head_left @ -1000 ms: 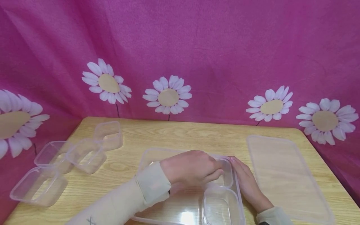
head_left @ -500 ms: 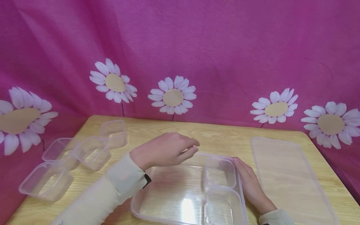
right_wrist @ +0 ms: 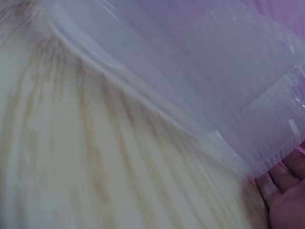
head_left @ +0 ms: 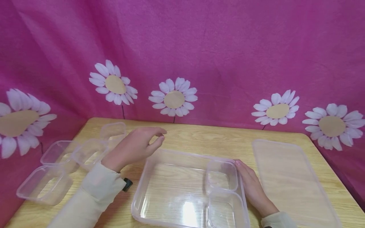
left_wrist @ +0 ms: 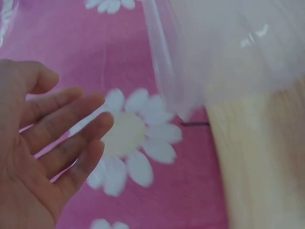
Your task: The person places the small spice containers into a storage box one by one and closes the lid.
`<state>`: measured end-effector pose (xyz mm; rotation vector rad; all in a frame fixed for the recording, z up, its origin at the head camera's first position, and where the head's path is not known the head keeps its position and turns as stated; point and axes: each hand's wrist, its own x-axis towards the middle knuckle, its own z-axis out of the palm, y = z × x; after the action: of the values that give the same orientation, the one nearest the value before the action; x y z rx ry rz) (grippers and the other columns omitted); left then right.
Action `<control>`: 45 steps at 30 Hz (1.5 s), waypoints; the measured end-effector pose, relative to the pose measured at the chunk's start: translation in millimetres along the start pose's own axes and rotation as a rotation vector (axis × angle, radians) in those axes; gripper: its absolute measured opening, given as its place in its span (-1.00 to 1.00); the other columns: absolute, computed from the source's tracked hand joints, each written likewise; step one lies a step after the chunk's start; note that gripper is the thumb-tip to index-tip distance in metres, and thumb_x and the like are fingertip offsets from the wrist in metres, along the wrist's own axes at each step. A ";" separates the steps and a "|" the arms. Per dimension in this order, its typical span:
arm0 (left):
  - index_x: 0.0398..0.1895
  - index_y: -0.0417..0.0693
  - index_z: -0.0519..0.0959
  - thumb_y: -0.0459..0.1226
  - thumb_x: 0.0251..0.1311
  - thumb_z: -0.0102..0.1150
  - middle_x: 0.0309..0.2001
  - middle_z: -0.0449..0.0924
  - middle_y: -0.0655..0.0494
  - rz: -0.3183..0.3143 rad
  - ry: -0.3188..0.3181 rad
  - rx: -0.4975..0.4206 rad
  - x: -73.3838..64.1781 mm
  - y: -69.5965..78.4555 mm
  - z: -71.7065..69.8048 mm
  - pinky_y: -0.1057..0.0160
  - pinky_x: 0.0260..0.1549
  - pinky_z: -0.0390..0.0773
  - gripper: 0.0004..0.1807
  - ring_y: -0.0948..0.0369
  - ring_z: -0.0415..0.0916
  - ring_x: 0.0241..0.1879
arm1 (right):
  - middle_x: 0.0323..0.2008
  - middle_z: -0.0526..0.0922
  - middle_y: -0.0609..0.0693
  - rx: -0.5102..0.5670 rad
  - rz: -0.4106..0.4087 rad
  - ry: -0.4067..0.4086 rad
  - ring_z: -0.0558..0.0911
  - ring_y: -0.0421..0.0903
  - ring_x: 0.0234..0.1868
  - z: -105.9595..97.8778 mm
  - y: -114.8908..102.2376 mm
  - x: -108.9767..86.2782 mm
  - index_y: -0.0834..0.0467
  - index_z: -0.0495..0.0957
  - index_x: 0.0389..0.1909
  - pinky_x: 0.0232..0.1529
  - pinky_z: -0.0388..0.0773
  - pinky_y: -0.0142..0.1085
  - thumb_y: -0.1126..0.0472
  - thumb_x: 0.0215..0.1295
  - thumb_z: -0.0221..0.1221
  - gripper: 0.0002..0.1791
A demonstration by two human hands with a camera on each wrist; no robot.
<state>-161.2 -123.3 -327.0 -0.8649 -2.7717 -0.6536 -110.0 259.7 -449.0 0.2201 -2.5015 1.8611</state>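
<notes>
I have the left hand (head_left: 132,148) empty, loose-fingered near the tubs (head_left: 61,186) along the table's (head_left: 216,134) left edge, where overreaching might knock one off, the right hand (head_left: 253,186) uncurled against the tray (head_left: 139,193) to their right.

Clear box (head_left: 171,190) with two tubs (head_left: 226,210)

Wide and open-topped, the box lies flat on the worktop (head_left: 211,136). Inside, the tubs stand upright along its right wall, one behind the other. Four more tubs (head_left: 44,186) cluster to its left.
</notes>
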 end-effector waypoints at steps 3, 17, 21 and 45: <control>0.21 -0.09 0.63 -0.14 0.49 0.10 0.18 0.72 0.02 -0.094 0.040 -0.025 -7.4 -15.5 4.5 -0.08 0.26 0.58 -0.63 0.02 0.66 0.21 | 0.07 0.64 -0.40 0.002 -0.001 -0.006 0.53 -0.56 0.19 0.7 0.3 0.2 0.35 0.46 0.32 0.24 0.31 -0.71 -0.08 0.71 -0.32 -0.35; 0.41 -0.35 0.32 -0.21 0.39 0.16 0.38 0.40 -0.30 -0.231 0.193 -0.013 -24.9 -57.9 33.5 -0.25 0.47 0.18 -0.38 -0.25 0.26 0.42 | 0.06 0.65 -0.36 0.020 -0.016 -0.020 0.58 -0.49 0.17 1.9 -0.4 -0.8 0.40 0.43 0.32 0.22 0.38 -0.68 -0.05 0.72 -0.35 -0.35; 0.39 -0.38 0.31 -0.22 0.33 0.18 0.36 0.37 -0.33 -0.270 0.275 -0.001 -28.4 -68.8 41.6 -0.24 0.46 0.12 -0.35 -0.26 0.24 0.40 | 0.05 0.66 -0.37 0.029 -0.009 -0.019 0.59 -0.48 0.15 4.1 0.2 -1.3 0.40 0.43 0.32 0.20 0.40 -0.67 -0.05 0.72 -0.34 -0.35; 0.40 -0.58 0.23 -0.20 0.37 0.08 0.41 0.27 -0.55 -0.430 0.312 0.000 -39.2 -84.2 30.7 -0.26 0.51 0.02 -0.30 -0.39 0.08 0.47 | 0.02 0.67 -0.35 0.025 -0.053 0.000 0.61 -0.45 0.12 2.2 -4.0 -1.3 0.45 0.44 0.28 0.19 0.45 -0.63 -0.01 0.72 -0.32 -0.37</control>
<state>-178.3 -191.1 -395.5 -0.1370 -2.6744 -0.7739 -108.1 256.6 -446.0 0.2848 -2.4486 1.8728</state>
